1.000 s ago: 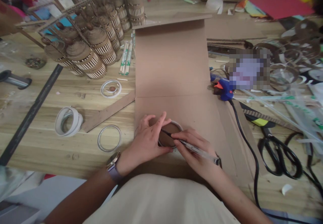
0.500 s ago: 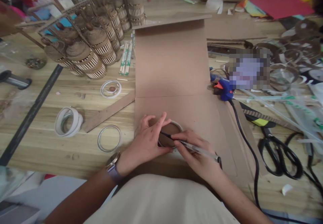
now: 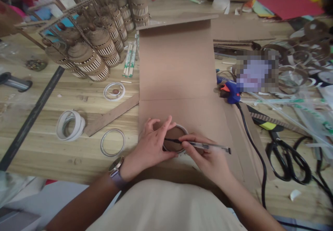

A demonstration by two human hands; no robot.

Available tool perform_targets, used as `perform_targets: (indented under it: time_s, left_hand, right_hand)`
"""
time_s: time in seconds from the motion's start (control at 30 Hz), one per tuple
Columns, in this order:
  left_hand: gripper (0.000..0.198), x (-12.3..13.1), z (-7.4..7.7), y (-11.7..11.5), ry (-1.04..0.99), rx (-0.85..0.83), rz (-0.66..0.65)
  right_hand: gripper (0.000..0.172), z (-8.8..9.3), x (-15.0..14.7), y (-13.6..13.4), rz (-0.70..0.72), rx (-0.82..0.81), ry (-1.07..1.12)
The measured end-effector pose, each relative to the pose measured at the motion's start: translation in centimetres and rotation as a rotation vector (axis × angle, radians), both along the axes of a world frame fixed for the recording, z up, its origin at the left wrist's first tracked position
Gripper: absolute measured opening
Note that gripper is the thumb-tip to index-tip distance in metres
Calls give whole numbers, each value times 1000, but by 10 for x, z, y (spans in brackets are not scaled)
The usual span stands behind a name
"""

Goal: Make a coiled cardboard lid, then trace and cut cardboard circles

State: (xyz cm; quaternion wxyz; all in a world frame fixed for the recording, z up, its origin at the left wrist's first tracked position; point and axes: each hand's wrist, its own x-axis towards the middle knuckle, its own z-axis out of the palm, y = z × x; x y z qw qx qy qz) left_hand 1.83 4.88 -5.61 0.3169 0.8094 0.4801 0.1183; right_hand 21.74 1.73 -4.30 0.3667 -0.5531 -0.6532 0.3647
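Observation:
My left hand (image 3: 153, 144) presses a thin tape ring (image 3: 185, 130) against the cardboard sheet (image 3: 177, 68), its thumb and fingers spread around the rim. Part of the ring is hidden beneath that hand. A clear pen with a dark grip (image 3: 208, 145) is pinched in my right hand (image 3: 208, 158). The pen's tip reaches inside the ring, at its left side by my left fingers. Left of the cardboard lie another thin ring (image 3: 112, 154), a ring with a small brown bead inside (image 3: 114, 98), and a pair of thicker white rolls (image 3: 70, 125).
Several bamboo-and-cardboard lantern-like models (image 3: 91, 57) crowd the back left. A cardboard strip (image 3: 111, 114) touches the sheet's left edge. On the right are a blue glue gun (image 3: 232, 91) with its black cord, black-handled scissors (image 3: 288, 161), coloured paper (image 3: 290, 3) and scraps.
The pen's tip has moved slightly left and down inside the ring, and its rear end has swung up. My right hand has shifted a little; the left stays put.

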Motion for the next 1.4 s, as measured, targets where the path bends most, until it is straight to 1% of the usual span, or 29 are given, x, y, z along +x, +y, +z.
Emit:
perform_targets:
  time_s: [0.13,0.27,0.47,0.63,0.8,0.9,0.97,1.1,1.2,1.3,1.37,1.4]
  left_hand:
    - [112,0,-1,0,5,10,1]
    - [113,0,0,0,14,0,-5]
    - [111,1,4,0,46,-1,-5]
    - [110,1,3,0,48,15,-17]
    - [112,1,4,0,54,-1,-24]
    - [111,1,4,0,57,9,-29]
    - [111,1,4,0,60,15,-26]
    - [109,2,5,0,65,7,-21]
    - [110,1,5,0,73,4,-31]
    - [110,1,4,0,73,6,-37]
    - [111,1,4,0,73,7,-33]
    - [112,1,3,0,74,9,-31]
  right_hand:
    - [14,0,0,-2,23,-11,-3]
    - [15,5,5,-2,29,-59,-16]
    - [17,9,3,6,-3,-99,52]
    - [17,12,-2,8,56,-144,84]
    - [22,17,9,12,126,-135,10]
    - [23,18,11,16,100,-142,-29]
    - [22,18,8,18,88,-142,-13]
    - [20,17,2,18,132,-148,33]
    - [23,20,5,20,158,-172,-33]
    - [34,27,12,24,181,-209,-111]
    - [39,32,13,28,181,-214,-120]
    - [39,33,13,29,180,-210,-116]
